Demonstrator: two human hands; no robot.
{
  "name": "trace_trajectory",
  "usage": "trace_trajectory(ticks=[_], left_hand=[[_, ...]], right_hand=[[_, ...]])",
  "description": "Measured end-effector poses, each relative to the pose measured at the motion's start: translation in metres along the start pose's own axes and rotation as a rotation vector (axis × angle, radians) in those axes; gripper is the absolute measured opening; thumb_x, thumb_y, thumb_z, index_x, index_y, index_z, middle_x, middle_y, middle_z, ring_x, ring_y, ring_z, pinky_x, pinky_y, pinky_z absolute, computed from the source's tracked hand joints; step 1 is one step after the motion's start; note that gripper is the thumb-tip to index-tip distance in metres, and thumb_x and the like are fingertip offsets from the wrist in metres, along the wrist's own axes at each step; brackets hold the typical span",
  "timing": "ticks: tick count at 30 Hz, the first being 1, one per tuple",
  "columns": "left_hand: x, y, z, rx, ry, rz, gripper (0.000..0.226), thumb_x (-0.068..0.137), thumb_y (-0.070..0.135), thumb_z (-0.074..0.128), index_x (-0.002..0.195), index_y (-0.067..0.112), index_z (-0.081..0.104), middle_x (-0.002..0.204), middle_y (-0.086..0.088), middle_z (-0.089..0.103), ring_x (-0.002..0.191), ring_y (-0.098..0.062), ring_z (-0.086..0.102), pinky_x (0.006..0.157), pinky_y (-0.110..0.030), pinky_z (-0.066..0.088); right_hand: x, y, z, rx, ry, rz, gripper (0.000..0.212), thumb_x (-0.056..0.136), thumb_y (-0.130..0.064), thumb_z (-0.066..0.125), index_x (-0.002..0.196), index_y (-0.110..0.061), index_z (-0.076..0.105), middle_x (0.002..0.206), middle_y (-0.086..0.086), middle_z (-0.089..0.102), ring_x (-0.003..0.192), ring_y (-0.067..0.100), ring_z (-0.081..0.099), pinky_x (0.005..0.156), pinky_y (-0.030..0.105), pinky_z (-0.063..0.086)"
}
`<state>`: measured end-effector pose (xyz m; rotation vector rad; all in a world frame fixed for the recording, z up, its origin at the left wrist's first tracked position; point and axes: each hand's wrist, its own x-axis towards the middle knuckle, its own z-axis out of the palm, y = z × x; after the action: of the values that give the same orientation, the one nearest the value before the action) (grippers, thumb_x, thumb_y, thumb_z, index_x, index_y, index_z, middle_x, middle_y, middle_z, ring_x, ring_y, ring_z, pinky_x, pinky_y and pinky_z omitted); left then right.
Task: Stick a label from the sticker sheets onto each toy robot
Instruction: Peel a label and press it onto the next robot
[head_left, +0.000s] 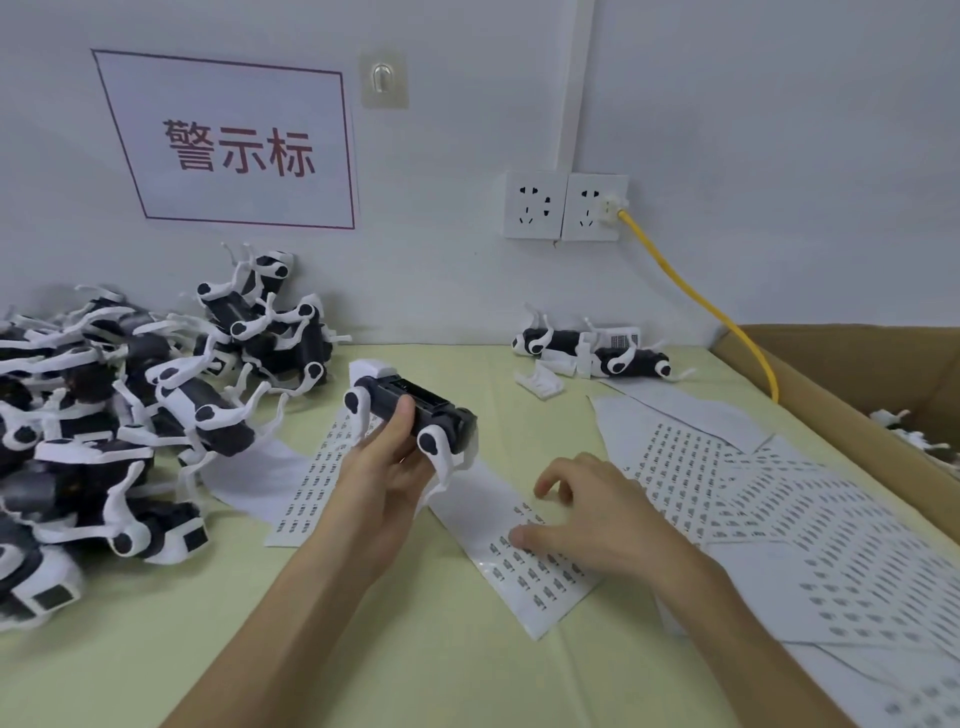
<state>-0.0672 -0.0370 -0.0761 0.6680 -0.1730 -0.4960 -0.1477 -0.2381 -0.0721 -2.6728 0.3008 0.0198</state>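
Note:
My left hand (387, 467) grips a black-and-white toy robot dog (415, 408) and holds it above the table, its white legs hanging down. My right hand (587, 512) rests on a sticker sheet (524, 561) in front of me, fingers curved, thumb and fingertips touching the small printed labels. Another label strip (311, 483) lies under my left hand. More sticker sheets (779, 514) spread across the right side. A big pile of toy robots (130, 405) fills the left of the table.
Two more toy robots (592, 351) and a loose white part (540, 382) lie near the back wall. A cardboard box (852, 395) holding some toys stands at the right. A yellow cable (696, 296) runs from the wall socket (592, 208) down behind the box.

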Motion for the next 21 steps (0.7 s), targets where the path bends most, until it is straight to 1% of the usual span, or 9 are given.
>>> trace_trajectory(ticks=[2, 5, 8, 11, 14, 16, 17, 19, 21], left_hand=[[-0.001, 0.001, 0.002, -0.004, -0.052, -0.035, 0.027, 0.094, 0.032, 0.068, 0.106, 0.009, 0.06, 0.107, -0.007, 0.066, 0.072, -0.01, 0.067, 0.065, -0.014, 0.055], [-0.004, 0.0, 0.002, 0.334, -0.085, 0.095, 0.032, 0.103, 0.042, 0.053, 0.09, 0.033, 0.08, 0.066, 0.002, 0.067, 0.056, -0.007, 0.063, 0.087, -0.029, 0.045], [-0.009, -0.003, 0.007, 0.455, -0.117, 0.17, 0.038, 0.104, 0.047, 0.048, 0.081, 0.054, 0.077, 0.043, 0.004, 0.047, 0.04, -0.006, 0.044, 0.075, -0.034, 0.029], [-0.003, -0.001, 0.005, 0.407, -0.072, 0.213, 0.033, 0.1, 0.044, 0.056, 0.132, 0.048, 0.062, 0.053, -0.008, 0.042, 0.052, -0.017, 0.034, 0.065, -0.037, 0.024], [-0.002, 0.0, 0.007, 0.352, -0.039, 0.159, 0.042, 0.1, 0.043, 0.059, 0.141, 0.035, 0.061, 0.094, -0.022, 0.049, 0.08, -0.024, 0.054, 0.057, -0.035, 0.034], [-0.002, -0.002, 0.007, 0.337, -0.025, 0.125, 0.056, 0.101, 0.041, 0.059, 0.154, 0.026, 0.046, 0.08, -0.01, 0.045, 0.076, -0.028, 0.028, 0.056, -0.036, 0.034], [-0.004, -0.002, 0.008, 0.325, -0.027, 0.125, 0.058, 0.103, 0.039, 0.058, 0.155, 0.021, 0.041, 0.064, -0.008, 0.028, 0.078, -0.035, 0.013, 0.056, -0.038, 0.029], [-0.007, -0.001, 0.011, 0.288, -0.088, 0.099, 0.038, 0.103, 0.037, 0.057, 0.133, 0.014, 0.061, 0.069, -0.014, 0.008, 0.077, -0.032, 0.012, 0.058, -0.041, 0.038], [-0.01, 0.0, 0.017, 0.271, -0.179, 0.06, 0.016, 0.107, 0.037, 0.051, 0.114, 0.025, 0.057, 0.079, -0.016, 0.043, 0.079, -0.029, 0.048, 0.087, -0.048, 0.055]], right_hand=[[-0.001, -0.001, 0.0, -0.004, 0.006, -0.022, 0.048, 0.077, -0.062, 0.075, 0.114, -0.037, 0.059, 0.108, -0.017, 0.047, 0.107, 0.006, 0.046, 0.096, 0.032, 0.033], [0.0, -0.005, 0.002, 0.041, 0.007, -0.024, 0.045, 0.082, -0.049, 0.077, 0.12, -0.032, 0.059, 0.113, -0.014, 0.049, 0.108, 0.007, 0.048, 0.104, 0.034, 0.037], [0.001, -0.006, 0.004, 0.16, -0.01, 0.002, 0.043, 0.083, -0.033, 0.08, 0.117, -0.029, 0.055, 0.108, -0.015, 0.054, 0.101, 0.007, 0.055, 0.101, 0.037, 0.047], [0.002, -0.005, 0.003, 0.328, 0.092, -0.003, 0.033, 0.086, -0.015, 0.075, 0.105, -0.029, 0.053, 0.098, -0.01, 0.064, 0.081, 0.008, 0.064, 0.07, 0.026, 0.056], [0.005, -0.002, 0.0, 0.478, 0.304, -0.04, 0.028, 0.091, -0.009, 0.07, 0.102, -0.031, 0.056, 0.096, -0.008, 0.067, 0.078, 0.012, 0.067, 0.056, 0.017, 0.049], [0.007, 0.001, -0.003, 0.596, 0.441, -0.078, 0.029, 0.092, -0.008, 0.068, 0.102, -0.033, 0.056, 0.092, -0.006, 0.07, 0.077, 0.011, 0.068, 0.057, 0.022, 0.046], [0.007, 0.002, -0.005, 0.66, 0.492, -0.101, 0.03, 0.093, -0.008, 0.068, 0.103, -0.034, 0.056, 0.09, -0.005, 0.07, 0.074, 0.012, 0.069, 0.058, 0.024, 0.045], [0.007, 0.002, -0.007, 0.749, 0.575, -0.152, 0.03, 0.094, -0.007, 0.067, 0.102, -0.035, 0.06, 0.088, -0.008, 0.071, 0.068, 0.012, 0.069, 0.057, 0.025, 0.046], [0.006, 0.002, -0.009, 0.787, 0.632, -0.2, 0.028, 0.094, -0.005, 0.066, 0.096, -0.033, 0.066, 0.085, -0.014, 0.07, 0.066, 0.012, 0.067, 0.057, 0.03, 0.048]])
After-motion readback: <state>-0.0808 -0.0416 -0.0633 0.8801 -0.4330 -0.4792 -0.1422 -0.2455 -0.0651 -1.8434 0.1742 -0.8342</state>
